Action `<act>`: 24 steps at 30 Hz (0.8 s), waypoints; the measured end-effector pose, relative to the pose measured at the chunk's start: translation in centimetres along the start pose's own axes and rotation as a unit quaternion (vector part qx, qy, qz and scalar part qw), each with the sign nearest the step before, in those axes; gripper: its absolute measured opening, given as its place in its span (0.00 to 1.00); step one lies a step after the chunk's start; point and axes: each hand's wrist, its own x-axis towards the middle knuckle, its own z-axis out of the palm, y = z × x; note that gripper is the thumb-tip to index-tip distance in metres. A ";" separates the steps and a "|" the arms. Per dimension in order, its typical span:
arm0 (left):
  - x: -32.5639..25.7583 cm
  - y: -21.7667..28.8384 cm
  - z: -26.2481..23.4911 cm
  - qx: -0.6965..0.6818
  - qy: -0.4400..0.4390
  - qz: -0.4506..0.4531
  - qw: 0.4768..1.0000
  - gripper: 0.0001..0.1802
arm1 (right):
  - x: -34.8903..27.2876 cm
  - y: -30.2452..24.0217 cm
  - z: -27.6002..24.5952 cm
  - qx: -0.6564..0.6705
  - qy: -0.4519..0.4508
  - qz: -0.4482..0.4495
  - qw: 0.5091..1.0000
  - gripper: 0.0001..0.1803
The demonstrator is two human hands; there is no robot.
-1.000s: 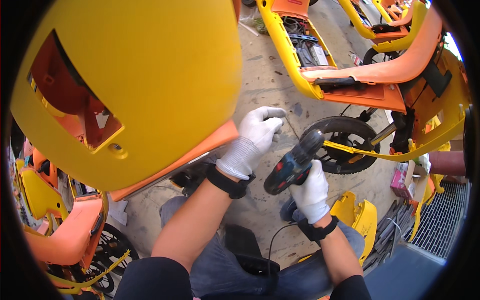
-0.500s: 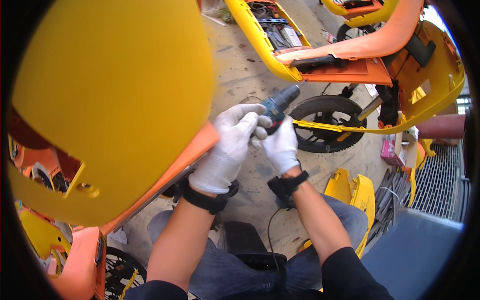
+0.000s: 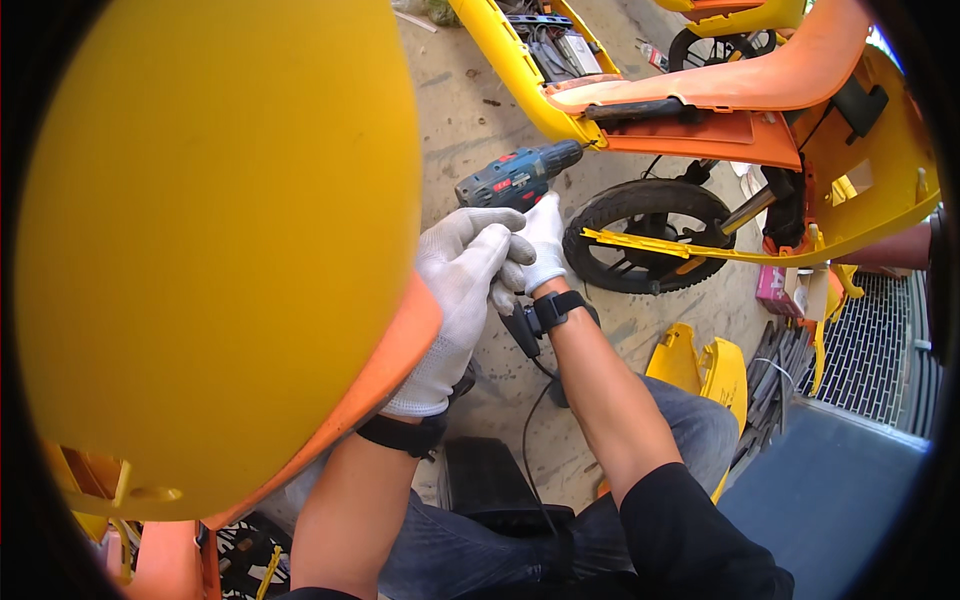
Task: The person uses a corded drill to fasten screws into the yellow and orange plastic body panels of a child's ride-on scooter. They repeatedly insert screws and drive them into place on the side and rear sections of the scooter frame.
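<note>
A dark blue cordless drill (image 3: 520, 175) with red marks is in my right hand (image 3: 543, 245), which wears a white glove and wraps round its handle. The drill's chuck points right, with the bit's end close to the yellow and orange edge of a scooter body panel (image 3: 580, 128); whether it touches a screw there is too small to tell. My left hand (image 3: 462, 275), also gloved, is just left of my right hand. Its fingers are curled together, and what they may hold is hidden. Black straps are round both wrists.
A large yellow cover (image 3: 220, 250) with an orange edge fills the left side. A black wheel (image 3: 650, 235) stands beyond my right hand, a thin yellow strip (image 3: 650, 245) crossing it. Yellow panels (image 3: 700, 370), grey strips (image 3: 770, 385) and a blue-grey surface (image 3: 825, 500) lie right.
My right hand has moved up and the drill has swung to point right, nearer the panel edge. My left hand has come off the drill. The large yellow cover looks shifted downward in view.
</note>
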 end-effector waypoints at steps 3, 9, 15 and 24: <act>0.2 -0.2 -0.2 -0.024 0.029 -0.006 0.999 0.13 | -0.6 -1.5 -0.1 -0.063 0.011 -0.021 0.998 0.19; 0.3 -0.1 -0.5 -0.003 0.008 -0.022 1.000 0.14 | -0.5 -3.4 -0.5 -0.103 0.012 -0.036 0.994 0.25; 0.3 0.0 0.0 0.008 0.013 -0.027 1.000 0.14 | 1.3 -2.0 -1.1 -0.116 0.009 -0.035 0.993 0.27; 0.5 0.0 -0.3 0.012 0.013 -0.029 0.999 0.14 | 1.2 -2.9 -0.5 -0.095 0.033 -0.044 0.994 0.29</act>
